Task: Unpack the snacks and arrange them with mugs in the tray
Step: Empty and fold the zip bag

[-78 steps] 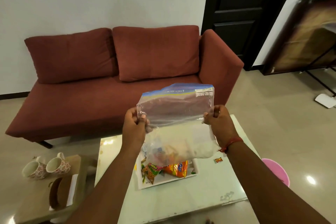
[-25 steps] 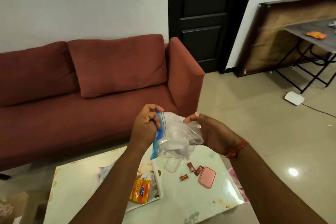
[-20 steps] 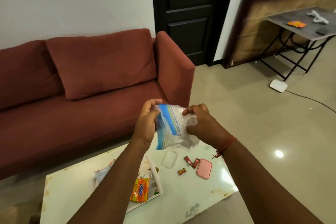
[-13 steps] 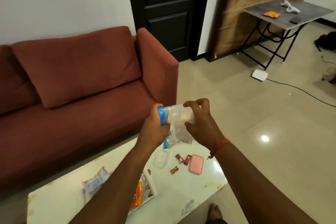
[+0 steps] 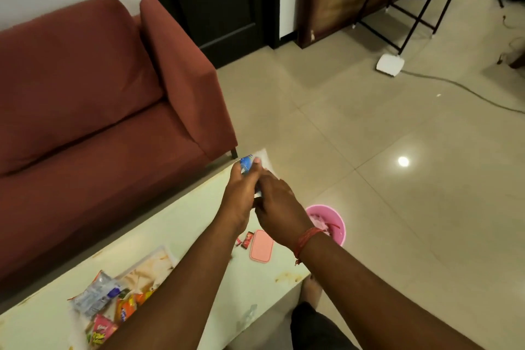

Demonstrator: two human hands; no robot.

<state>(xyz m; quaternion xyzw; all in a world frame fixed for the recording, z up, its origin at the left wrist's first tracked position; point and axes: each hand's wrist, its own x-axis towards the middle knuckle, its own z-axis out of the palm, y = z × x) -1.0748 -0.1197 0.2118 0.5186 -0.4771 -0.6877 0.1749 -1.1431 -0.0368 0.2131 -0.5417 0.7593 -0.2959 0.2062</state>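
Observation:
My left hand (image 5: 241,196) and my right hand (image 5: 279,209) are pressed together above the right end of the pale low table (image 5: 181,224), both closed on a crumpled clear zip bag (image 5: 250,162) whose blue strip pokes out above the fingers. Several snack packets (image 5: 98,294) lie in the white tray (image 5: 147,264) at the lower left, partly hidden by my left forearm. Small red sweets (image 5: 246,239) and a pink flat case (image 5: 262,246) lie on the table under my wrists. No mugs are in view.
A pink bin (image 5: 331,223) with something pale inside stands on the floor just right of the table. A red sofa (image 5: 93,99) runs behind the table. A cable and white box (image 5: 389,64) lie on the tiled floor at the far right.
The open bag has been emptied and squeezed into a small wad between both hands. My view has swung right and down, so the pink bin has come into sight.

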